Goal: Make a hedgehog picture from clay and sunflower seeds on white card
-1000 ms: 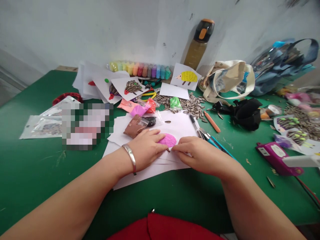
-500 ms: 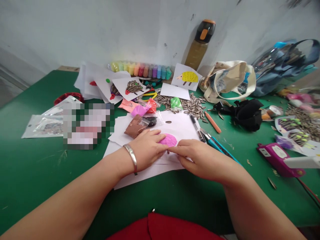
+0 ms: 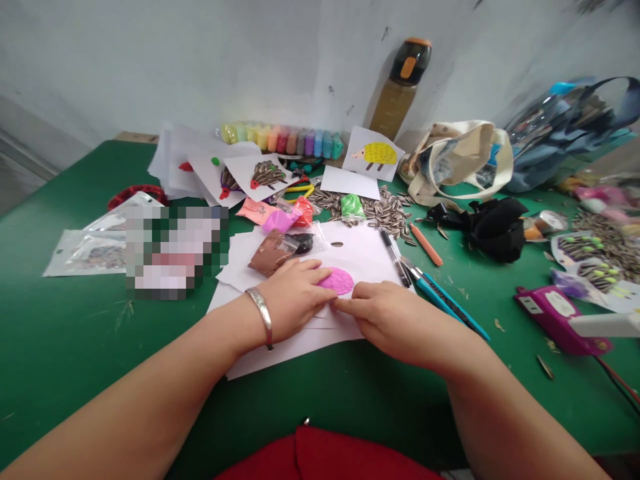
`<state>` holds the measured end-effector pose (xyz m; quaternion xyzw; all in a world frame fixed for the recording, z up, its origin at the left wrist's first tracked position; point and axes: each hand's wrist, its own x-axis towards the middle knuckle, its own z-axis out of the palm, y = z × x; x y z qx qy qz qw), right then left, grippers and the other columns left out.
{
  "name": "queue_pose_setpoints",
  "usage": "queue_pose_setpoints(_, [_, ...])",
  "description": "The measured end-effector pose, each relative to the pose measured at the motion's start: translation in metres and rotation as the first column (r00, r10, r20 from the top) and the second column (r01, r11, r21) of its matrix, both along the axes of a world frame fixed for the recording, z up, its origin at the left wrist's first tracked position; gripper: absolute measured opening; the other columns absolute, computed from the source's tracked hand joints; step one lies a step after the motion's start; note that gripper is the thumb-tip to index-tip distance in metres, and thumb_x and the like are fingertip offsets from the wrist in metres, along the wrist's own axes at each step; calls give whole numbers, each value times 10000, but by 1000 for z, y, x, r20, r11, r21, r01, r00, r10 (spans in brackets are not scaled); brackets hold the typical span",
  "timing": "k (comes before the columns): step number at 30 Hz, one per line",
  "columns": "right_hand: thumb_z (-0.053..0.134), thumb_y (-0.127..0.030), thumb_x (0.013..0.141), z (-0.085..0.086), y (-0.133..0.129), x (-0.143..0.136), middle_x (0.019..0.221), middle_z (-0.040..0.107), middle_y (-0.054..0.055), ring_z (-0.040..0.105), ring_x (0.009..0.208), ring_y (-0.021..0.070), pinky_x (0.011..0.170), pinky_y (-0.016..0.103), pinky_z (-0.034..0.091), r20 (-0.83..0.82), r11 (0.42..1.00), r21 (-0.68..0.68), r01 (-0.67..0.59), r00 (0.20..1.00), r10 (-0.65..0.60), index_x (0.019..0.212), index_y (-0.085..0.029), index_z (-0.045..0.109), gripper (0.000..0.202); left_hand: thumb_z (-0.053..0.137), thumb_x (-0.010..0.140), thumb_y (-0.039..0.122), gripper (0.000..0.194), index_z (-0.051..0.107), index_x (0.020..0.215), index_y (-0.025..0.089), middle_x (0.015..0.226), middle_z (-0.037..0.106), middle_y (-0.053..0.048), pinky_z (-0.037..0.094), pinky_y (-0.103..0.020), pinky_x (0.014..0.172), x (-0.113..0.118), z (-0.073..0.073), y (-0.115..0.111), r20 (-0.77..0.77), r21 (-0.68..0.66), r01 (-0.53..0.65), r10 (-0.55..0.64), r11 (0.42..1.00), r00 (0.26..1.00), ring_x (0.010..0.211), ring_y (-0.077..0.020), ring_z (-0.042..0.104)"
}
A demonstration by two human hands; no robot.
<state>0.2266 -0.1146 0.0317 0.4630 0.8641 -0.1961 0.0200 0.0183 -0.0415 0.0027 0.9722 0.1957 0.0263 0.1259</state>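
Note:
A flat oval of pink clay (image 3: 339, 281) is stuck on white paper (image 3: 360, 247). My left hand (image 3: 293, 299) lies spread over the paper with its fingertips at the clay's left edge, hiding part of it. From the other side, my right hand (image 3: 387, 313) points its index finger at the paper just below the clay, the fingertip near a tiny dark bit; its other fingers are bent and nothing shows in them. Just beyond my left hand are a brown clay packet (image 3: 273, 253) and a black clay packet (image 3: 303, 243).
Sunflower seeds (image 3: 385, 213) are heaped behind the paper, near a green clay packet (image 3: 353, 207). Pens (image 3: 395, 257), a blue cutter (image 3: 450, 303) and an orange stick (image 3: 426, 245) lie to the right. A bottle (image 3: 400, 87) and a cloth bag (image 3: 450, 163) stand behind.
My right index fingertip has shifted slightly left and down, off the clay's lower edge. My left hand has stayed in place.

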Motion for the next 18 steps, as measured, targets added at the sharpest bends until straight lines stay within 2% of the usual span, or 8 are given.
queue_pose_setpoints(4, [428,-125,913,0,-1,-1,917,622,48,558,815,167,686,289,344,15,1000,1,-11,1000,11,1133,-234,644,328,486,934,224,273,675,1128,260,1200,600,-96,400,-455,942,0,1,1,-35,-30,-1,0,1000,999,1104,-267,488])
queue_pose_setpoints(10, [423,-125,921,-2,-2,2,911,621,47,554,808,166,680,287,331,26,998,63,-1,1000,-1,1285,-243,570,410,473,943,226,289,660,1158,270,1207,599,-90,386,-493,970,-1,3,2,-44,-58,-17,14,998,999,1144,-286,481])
queue_pose_setpoints(18, [428,-148,921,-1,0,2,886,628,60,561,803,173,682,290,351,33,999,34,15,999,-16,1138,-206,650,315,469,937,206,278,665,1130,245,1158,618,-94,407,-445,939,-2,2,3,3,-42,7,-7,999,1000,1084,-257,508])
